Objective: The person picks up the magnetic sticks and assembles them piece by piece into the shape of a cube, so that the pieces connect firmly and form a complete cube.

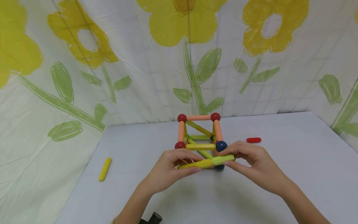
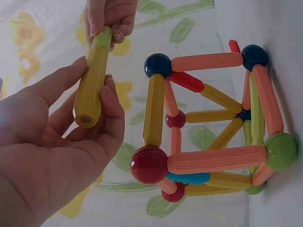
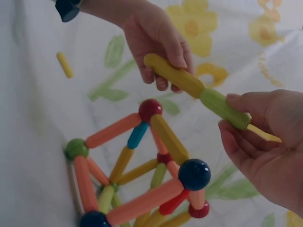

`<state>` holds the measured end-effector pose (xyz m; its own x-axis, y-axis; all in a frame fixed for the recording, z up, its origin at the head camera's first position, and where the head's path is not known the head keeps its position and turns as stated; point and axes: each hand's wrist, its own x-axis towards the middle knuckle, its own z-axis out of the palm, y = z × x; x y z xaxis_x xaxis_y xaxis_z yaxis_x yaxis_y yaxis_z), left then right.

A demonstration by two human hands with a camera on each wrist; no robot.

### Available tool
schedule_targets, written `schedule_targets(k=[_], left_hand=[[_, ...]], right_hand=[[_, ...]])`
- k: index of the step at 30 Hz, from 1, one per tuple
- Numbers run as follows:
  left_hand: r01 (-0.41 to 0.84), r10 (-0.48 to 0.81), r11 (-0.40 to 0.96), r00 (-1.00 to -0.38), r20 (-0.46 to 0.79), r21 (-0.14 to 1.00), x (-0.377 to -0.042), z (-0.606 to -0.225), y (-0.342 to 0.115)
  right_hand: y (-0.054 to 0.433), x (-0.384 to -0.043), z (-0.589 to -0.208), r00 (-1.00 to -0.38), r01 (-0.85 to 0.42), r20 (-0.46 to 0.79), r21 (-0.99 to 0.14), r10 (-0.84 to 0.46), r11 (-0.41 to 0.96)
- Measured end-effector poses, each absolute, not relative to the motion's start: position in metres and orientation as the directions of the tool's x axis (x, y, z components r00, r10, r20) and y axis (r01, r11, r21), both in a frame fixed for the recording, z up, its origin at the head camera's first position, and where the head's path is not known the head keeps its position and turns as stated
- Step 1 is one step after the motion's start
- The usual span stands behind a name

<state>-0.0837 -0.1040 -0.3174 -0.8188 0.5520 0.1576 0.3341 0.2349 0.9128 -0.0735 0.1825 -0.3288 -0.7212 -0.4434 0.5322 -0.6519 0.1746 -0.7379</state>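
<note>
In front of me my left hand (image 1: 170,170) pinches a ridged yellow rod (image 1: 193,164) between thumb and fingers. Its far end meets a shorter light green rod (image 1: 222,159), which my right hand (image 1: 257,166) pinches, so the two form one nearly straight stick. Just behind stands a cube-like frame of rods with balls at the corners, its upper yellow rod (image 1: 200,147) facing me. Red balls (image 2: 148,164), dark blue balls (image 3: 194,174) and green balls (image 2: 280,151) join orange, yellow, green, red and blue rods. The left wrist view shows the joined stick apart from the frame.
A loose yellow rod (image 1: 105,169) lies on the left of the white table (image 1: 134,140). One short red rod (image 1: 254,140) lies right of the frame. Behind hangs a flower-printed cloth (image 1: 156,93). A black object (image 1: 155,218) shows by my left forearm.
</note>
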Motion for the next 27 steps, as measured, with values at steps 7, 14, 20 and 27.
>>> schedule_targets(k=[7,14,20,27], left_hand=[[0.230,0.616,0.233,-0.787,0.040,0.945,-0.081,-0.318,-0.097],[0.217,0.616,0.296,-0.788,-0.012,0.930,-0.081,-0.318,-0.095],[0.250,0.620,0.321,-0.785,-0.004,0.913,-0.083,-0.314,-0.101],[0.244,0.546,0.314,-0.837,0.036,0.918,-0.098,-0.305,-0.116]], right_hand=[[0.183,-0.077,-0.333,-0.779,-0.559,0.506,-0.828,-0.370,0.043],[0.177,-0.077,-0.334,-0.833,-0.478,0.435,-0.877,-0.342,0.050],[0.181,-0.080,-0.334,-0.848,-0.475,0.430,-0.876,-0.310,0.085],[0.194,-0.096,-0.347,-0.910,-0.398,0.361,-0.898,-0.205,0.187]])
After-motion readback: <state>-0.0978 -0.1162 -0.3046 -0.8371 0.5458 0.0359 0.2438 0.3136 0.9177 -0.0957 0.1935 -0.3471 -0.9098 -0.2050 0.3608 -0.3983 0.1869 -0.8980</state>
